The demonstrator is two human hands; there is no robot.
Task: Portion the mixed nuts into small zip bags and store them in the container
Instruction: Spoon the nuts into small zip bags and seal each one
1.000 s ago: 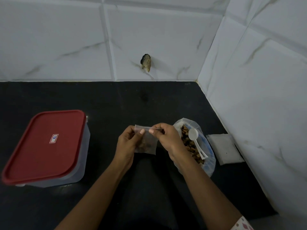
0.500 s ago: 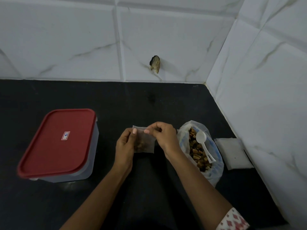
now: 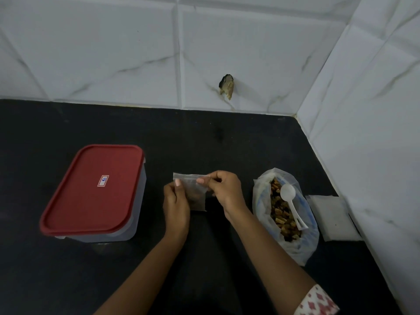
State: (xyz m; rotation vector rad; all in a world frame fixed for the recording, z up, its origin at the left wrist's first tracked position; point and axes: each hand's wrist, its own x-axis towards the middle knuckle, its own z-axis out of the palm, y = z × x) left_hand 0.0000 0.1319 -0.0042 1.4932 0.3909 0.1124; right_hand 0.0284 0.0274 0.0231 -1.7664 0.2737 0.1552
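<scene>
A small clear zip bag with nuts in its lower part hangs between both hands above the black counter. My left hand holds its left side, thumb near the top strip. My right hand pinches the zip strip at the top right. To the left stands a clear container closed with a red lid. On the right lies an open plastic bag of mixed nuts, a white plastic spoon resting in it.
A stack of flat white zip bags lies against the right wall. White tiled walls meet in a corner at the back right, and the back wall has a broken hole. The black counter stretches behind the hands.
My right fingers have slid along the zip strip from the left toward its right end. The view has shifted, so everything sits further right in the frame.
</scene>
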